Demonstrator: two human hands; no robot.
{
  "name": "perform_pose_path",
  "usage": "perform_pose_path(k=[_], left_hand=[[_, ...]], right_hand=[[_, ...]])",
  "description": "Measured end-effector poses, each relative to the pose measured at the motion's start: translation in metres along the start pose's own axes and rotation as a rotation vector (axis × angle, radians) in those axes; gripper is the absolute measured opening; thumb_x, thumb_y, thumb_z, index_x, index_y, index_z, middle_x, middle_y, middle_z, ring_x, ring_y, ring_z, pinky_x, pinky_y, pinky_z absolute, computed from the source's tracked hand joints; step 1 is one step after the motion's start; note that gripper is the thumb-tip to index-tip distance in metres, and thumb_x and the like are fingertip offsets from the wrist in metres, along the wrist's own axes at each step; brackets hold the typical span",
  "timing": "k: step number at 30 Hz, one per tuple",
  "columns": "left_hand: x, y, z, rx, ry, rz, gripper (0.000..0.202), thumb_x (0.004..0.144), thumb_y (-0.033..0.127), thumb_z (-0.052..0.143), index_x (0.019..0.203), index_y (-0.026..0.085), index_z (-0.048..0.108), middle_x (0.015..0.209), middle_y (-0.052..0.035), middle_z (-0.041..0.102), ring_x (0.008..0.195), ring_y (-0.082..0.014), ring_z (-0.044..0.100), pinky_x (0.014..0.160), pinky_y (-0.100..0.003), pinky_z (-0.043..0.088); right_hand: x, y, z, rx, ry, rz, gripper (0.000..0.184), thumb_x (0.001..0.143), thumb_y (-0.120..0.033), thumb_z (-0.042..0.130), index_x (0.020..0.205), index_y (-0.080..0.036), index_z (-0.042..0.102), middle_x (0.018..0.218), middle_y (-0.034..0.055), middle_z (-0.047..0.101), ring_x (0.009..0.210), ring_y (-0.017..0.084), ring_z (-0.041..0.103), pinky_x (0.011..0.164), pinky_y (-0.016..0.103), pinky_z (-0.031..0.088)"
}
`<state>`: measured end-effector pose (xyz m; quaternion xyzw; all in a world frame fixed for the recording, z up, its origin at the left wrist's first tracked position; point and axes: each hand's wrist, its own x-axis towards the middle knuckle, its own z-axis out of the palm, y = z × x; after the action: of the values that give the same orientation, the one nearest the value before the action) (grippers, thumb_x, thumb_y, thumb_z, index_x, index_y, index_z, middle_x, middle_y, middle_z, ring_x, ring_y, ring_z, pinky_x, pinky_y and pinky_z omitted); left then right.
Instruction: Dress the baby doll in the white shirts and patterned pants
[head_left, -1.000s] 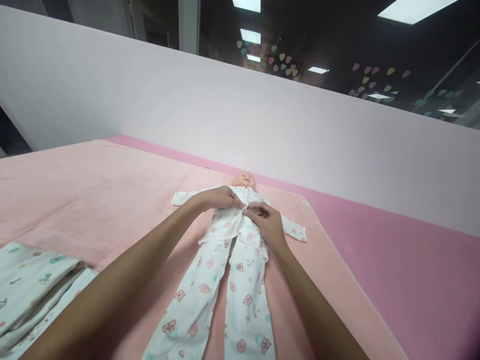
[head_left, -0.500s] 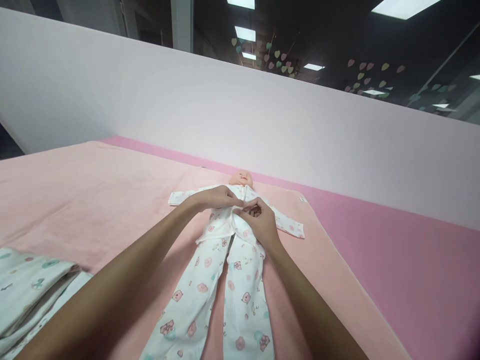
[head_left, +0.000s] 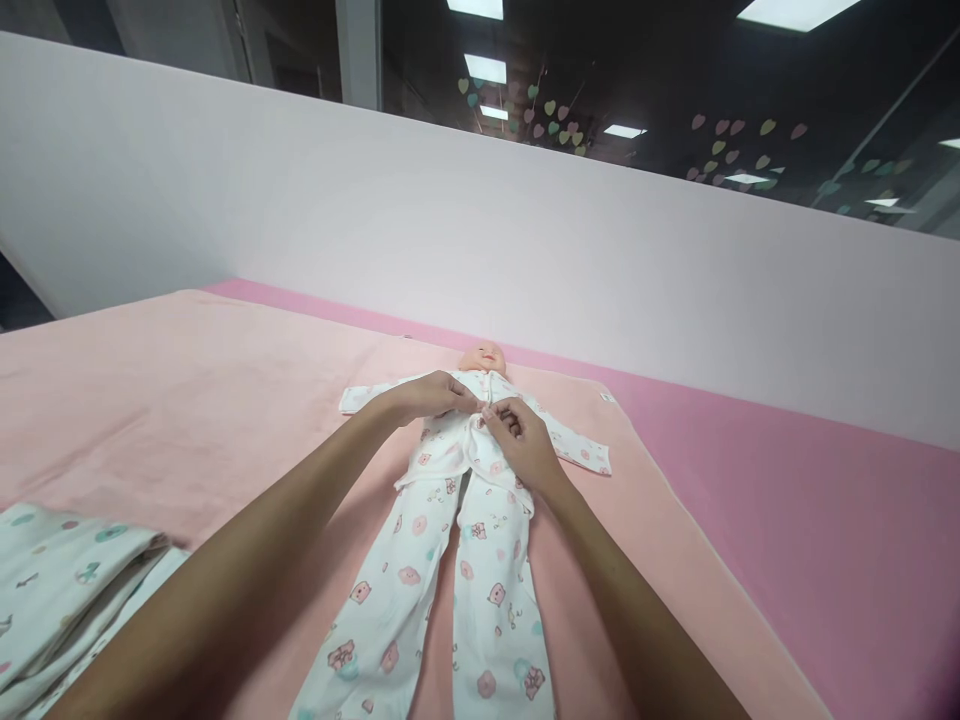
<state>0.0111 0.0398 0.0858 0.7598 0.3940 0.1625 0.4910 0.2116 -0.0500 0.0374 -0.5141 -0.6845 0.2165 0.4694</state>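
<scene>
A baby doll point(head_left: 486, 357) lies on its back, its head toward the wall. It wears a white printed baby shirt point(head_left: 442, 452) with long sleeves spread to both sides, and matching trousers point(head_left: 491, 600) whose legs stretch toward me. At the shirt's front, my left hand point(head_left: 439, 397) pinches the front edge from the left. My right hand point(head_left: 521, 435) has thumb and forefinger pinched on the same edge, fingertips touching or nearly touching the left ones. Any fastener between the fingers is hidden. Below the hands the shirt's front edges part over the trousers.
A pink blanket point(head_left: 225, 380) covers the surface under the doll. Folded printed cloths point(head_left: 67, 590) lie at the lower left. Behind the doll rises a white wall point(head_left: 450, 230) with dark glass above. A darker pink surface point(head_left: 787, 480) extends on the right.
My right fingers have shifted slightly on the shirt's front edge, with thumb and forefinger closer together. The left hand keeps its pinch. The view has tilted a little.
</scene>
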Motion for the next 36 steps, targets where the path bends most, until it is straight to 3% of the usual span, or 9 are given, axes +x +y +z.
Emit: perform_pose_path(k=[8,15,19,24,26,28,31,36], left_hand=[[-0.001,0.001,0.004,-0.053,0.025,0.024,0.04,0.068,0.056,0.081,0.074,0.017,0.07,0.063,0.0014,0.051,0.059,-0.0128,0.04,0.057,-0.028,0.027],[-0.003,0.0,0.003,-0.047,0.029,0.067,0.04,0.072,0.056,0.079,0.076,0.018,0.069,0.07,0.0004,0.053,0.062,-0.013,0.04,0.058,-0.028,0.03],[-0.005,-0.001,-0.001,0.005,0.013,0.102,0.037,0.077,0.054,0.075,0.082,0.018,0.071,0.077,-0.0014,0.059,0.067,-0.0145,0.047,0.059,-0.027,0.034],[0.001,-0.003,-0.001,-0.002,0.181,0.077,0.041,0.079,0.053,0.072,0.101,0.018,0.069,0.091,-0.0045,0.068,0.072,-0.0161,0.056,0.061,-0.026,0.038],[0.008,-0.002,0.0,0.022,0.244,0.073,0.038,0.078,0.05,0.071,0.1,0.019,0.069,0.094,-0.0045,0.07,0.074,-0.0165,0.058,0.062,-0.026,0.04],[0.015,0.0,0.001,0.054,0.241,0.07,0.032,0.076,0.046,0.071,0.092,0.019,0.07,0.088,-0.0036,0.07,0.072,-0.0163,0.058,0.061,-0.026,0.039],[0.022,0.005,0.0,0.075,0.205,0.042,0.025,0.074,0.042,0.07,0.079,0.017,0.072,0.073,-0.0013,0.064,0.062,-0.0146,0.051,0.056,-0.027,0.036],[0.023,0.008,-0.001,0.091,0.195,-0.014,0.024,0.074,0.038,0.068,0.08,0.016,0.077,0.066,-0.0001,0.058,0.055,-0.013,0.044,0.051,-0.027,0.03]], right_hand=[[0.001,-0.002,0.002,0.022,-0.018,0.008,0.026,0.099,-0.048,0.058,0.087,-0.024,0.059,0.078,-0.0017,0.054,0.067,0.016,0.044,0.065,0.03,0.038],[0.003,0.0,0.001,0.188,-0.05,0.08,0.028,0.1,-0.052,0.057,0.093,-0.025,0.061,0.085,-0.0009,0.059,0.072,0.016,0.049,0.067,0.029,0.04],[0.0,-0.005,-0.003,0.037,-0.053,0.044,0.027,0.102,-0.051,0.056,0.094,-0.025,0.064,0.083,-0.0007,0.059,0.07,0.016,0.049,0.066,0.03,0.041],[0.014,-0.009,-0.022,-0.134,0.002,-0.006,0.019,0.102,-0.041,0.053,0.107,-0.026,0.063,0.101,0.0028,0.065,0.078,0.018,0.058,0.073,0.032,0.048],[0.028,-0.007,-0.032,-0.176,-0.051,-0.049,0.023,0.101,-0.034,0.052,0.12,-0.027,0.062,0.108,0.0045,0.064,0.084,0.018,0.06,0.076,0.034,0.049],[0.043,-0.003,-0.04,-0.237,-0.149,-0.094,0.031,0.099,-0.03,0.054,0.129,-0.029,0.063,0.111,0.0051,0.063,0.087,0.019,0.06,0.079,0.035,0.05],[0.059,0.003,-0.043,-0.284,-0.255,-0.113,0.029,0.099,-0.031,0.055,0.125,-0.031,0.068,0.11,0.005,0.063,0.086,0.02,0.059,0.08,0.036,0.049],[0.065,0.015,-0.04,-0.223,-0.227,-0.109,0.02,0.099,-0.035,0.056,0.113,-0.027,0.069,0.104,0.0036,0.066,0.079,0.018,0.057,0.076,0.035,0.049]])
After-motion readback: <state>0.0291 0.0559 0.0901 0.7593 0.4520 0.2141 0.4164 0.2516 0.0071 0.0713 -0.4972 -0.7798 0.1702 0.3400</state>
